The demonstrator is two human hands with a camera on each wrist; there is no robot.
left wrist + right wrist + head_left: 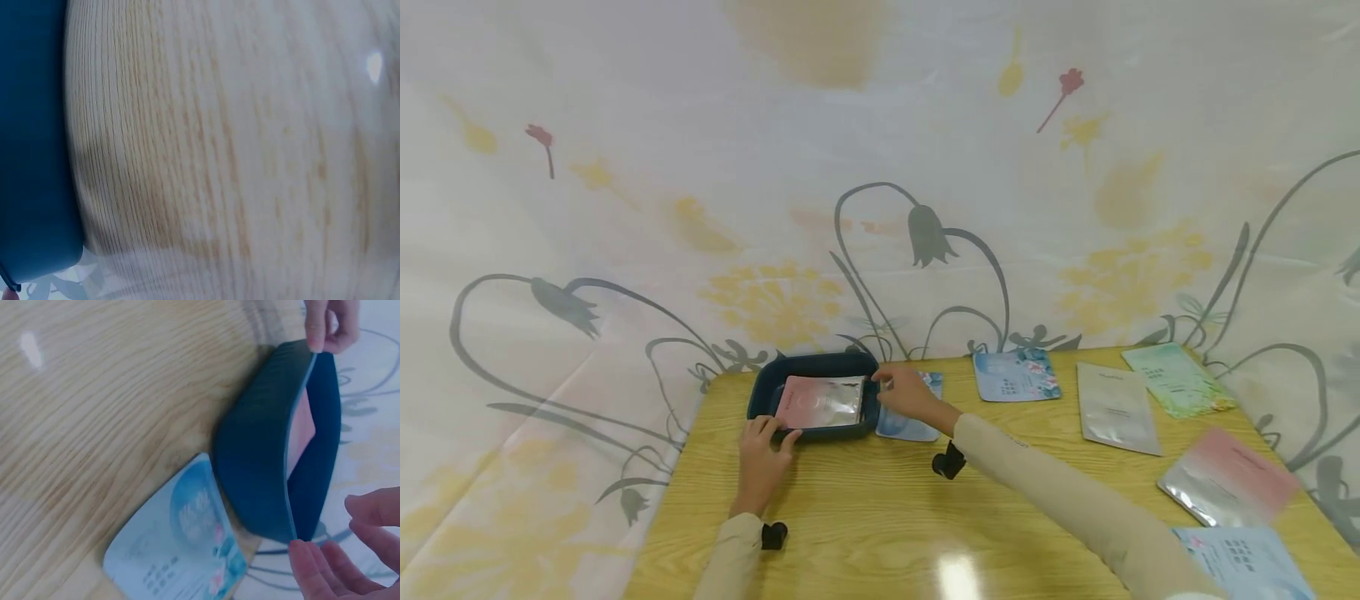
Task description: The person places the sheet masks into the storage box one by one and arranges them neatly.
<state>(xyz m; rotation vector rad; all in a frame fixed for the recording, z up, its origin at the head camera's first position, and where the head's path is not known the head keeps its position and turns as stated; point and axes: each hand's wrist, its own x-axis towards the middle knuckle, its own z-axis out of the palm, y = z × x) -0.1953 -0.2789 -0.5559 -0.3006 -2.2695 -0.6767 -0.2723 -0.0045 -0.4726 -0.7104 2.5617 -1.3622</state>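
Note:
A dark blue plastic bin (827, 433) sits at the back left of the table, holding a flat pink-and-silver sachet (820, 402). My left hand (762, 458) grips the rim at the near left corner; the right wrist view shows those fingers (317, 328) pinching the edge. At the opposite end, my right hand (913, 396) has its fingertips (302, 553) right at the rim, while its thumb (372, 506) stands apart from it. Beside the bin, partly under my right hand in the head view, lies a blue floral sachet (175, 537).
Another blue floral sachet (1017, 375) lies at the back. To the right are a silver sachet (1117, 408), a green one (1177, 379), a pink-and-silver one (1228, 479) and a light blue one (1243, 562). A flower-patterned cloth (880, 167) hangs behind the wood-grain table (865, 517).

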